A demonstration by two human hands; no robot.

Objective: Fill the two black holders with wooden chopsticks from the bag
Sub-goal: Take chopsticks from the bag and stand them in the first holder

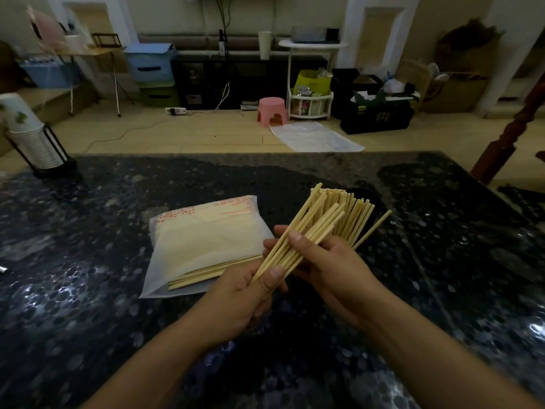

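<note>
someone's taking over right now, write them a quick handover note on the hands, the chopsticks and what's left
Left hand: grips the near end of a chopstick bundle.
Right hand: holds the same bundle further up, thumb across it.
Bag: lies flat on the dark table left of the hands, open at the near end, loose chopsticks sticking out.
Holder: dark, mostly hidden behind a fan of standing chopsticks, so partly filled. A second holder cannot be made out.
Left: put this bundle in, then keep filling from the bag.

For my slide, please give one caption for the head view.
Both hands hold a bundle of chopsticks beside the bag.
</note>
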